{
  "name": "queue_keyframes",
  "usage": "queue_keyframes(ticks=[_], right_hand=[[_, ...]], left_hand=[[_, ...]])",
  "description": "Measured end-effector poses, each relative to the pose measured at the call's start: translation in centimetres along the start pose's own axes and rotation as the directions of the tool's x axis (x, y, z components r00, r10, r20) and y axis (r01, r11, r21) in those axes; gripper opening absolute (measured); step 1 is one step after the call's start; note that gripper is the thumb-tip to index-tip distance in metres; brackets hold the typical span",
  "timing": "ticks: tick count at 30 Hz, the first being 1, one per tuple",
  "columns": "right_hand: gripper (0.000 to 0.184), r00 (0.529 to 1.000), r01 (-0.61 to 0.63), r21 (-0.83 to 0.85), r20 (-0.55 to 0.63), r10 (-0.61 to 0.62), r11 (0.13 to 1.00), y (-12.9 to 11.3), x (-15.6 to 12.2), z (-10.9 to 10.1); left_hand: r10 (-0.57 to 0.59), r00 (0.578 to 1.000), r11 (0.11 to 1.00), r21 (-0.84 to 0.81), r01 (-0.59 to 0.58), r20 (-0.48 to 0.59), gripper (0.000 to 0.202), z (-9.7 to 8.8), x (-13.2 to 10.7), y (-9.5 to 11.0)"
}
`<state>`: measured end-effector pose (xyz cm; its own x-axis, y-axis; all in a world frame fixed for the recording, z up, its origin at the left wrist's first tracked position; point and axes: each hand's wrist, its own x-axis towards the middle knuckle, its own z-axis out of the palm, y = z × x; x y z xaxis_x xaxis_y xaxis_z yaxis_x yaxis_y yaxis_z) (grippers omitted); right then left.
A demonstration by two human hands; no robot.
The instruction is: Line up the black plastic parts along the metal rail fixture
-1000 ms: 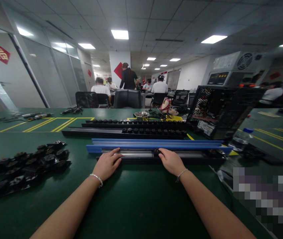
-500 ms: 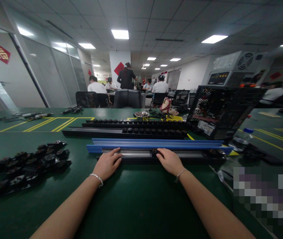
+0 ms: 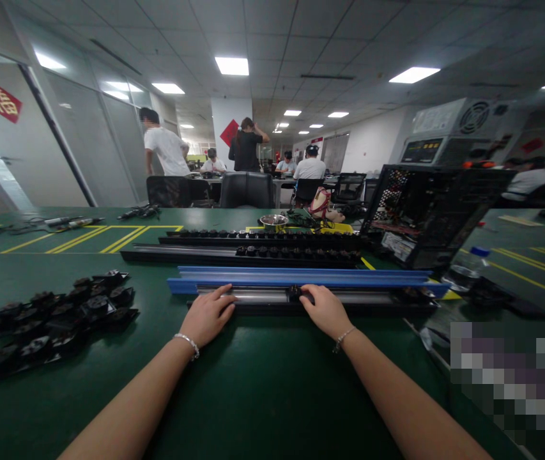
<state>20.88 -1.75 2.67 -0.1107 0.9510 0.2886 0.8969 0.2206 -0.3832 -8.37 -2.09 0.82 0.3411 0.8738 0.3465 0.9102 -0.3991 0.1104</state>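
Resting on the rail (image 3: 262, 298) toward its left end, the left grip (image 3: 211, 314) has loosely spread fingers; whether it clasps, I cannot tell. The module (image 3: 294, 292) sits in the rail, the right grip (image 3: 321, 308) touching its right side with bent fingers; any pinch is unclear. A heap of modules (image 3: 94, 305) lies left on the surface (image 3: 262, 377).
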Motion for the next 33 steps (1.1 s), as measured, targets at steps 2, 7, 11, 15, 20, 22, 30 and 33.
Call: queue_keyframes(ticks=[2, 7, 11, 15, 20, 22, 30, 33], right_hand=[[0.027, 1.000, 0.008, 0.002, -0.013, -0.008, 1.000, 0.03, 0.02, 0.08], [0.025, 0.996, 0.088, -0.009, -0.021, -0.088, 0.996, 0.37, 0.08, 0.32], [0.028, 0.985, 0.171, -0.002, -0.035, -0.171, 0.985, 0.34, 0.01, 0.50], [0.030, 0.975, 0.219, -0.009, -0.036, -0.219, 0.976, 0.09, -0.10, 0.65], [0.031, 0.965, 0.261, -0.030, -0.023, -0.261, 0.965, -0.06, -0.12, 0.77], [0.032, 0.962, 0.273, -0.029, -0.020, -0.273, 0.962, -0.10, -0.12, 0.81], [0.033, 0.954, 0.299, -0.022, -0.008, -0.299, 0.954, -0.38, -0.25, 1.00], [0.033, 0.955, 0.296, -0.018, 0.000, -0.296, 0.955, -0.53, -0.32, 1.01]], left_hand=[[-0.001, 1.000, 1.000, 0.000, 0.001, 0.001, 0.035, -0.03, 0.01, 0.04], [-0.001, 1.000, 1.000, 0.003, 0.001, -0.002, 0.035, -0.03, 0.01, 0.04], [0.003, 1.000, 1.000, 0.003, -0.003, -0.010, 0.034, 0.04, -0.01, -0.02], [0.003, 1.000, 1.000, -0.001, -0.003, -0.009, 0.035, -0.03, 0.04, 0.02], [0.005, 1.000, 1.000, 0.003, -0.005, -0.004, 0.035, -0.02, 0.04, 0.02], [0.002, 1.000, 1.000, 0.003, -0.002, -0.004, 0.035, 0.01, 0.03, 0.00], [-0.003, 1.000, 1.000, -0.001, 0.003, -0.001, 0.036, -0.10, 0.07, 0.07], [-0.010, 1.000, 1.000, -0.004, 0.010, 0.002, 0.036, -0.17, 0.05, 0.14]])
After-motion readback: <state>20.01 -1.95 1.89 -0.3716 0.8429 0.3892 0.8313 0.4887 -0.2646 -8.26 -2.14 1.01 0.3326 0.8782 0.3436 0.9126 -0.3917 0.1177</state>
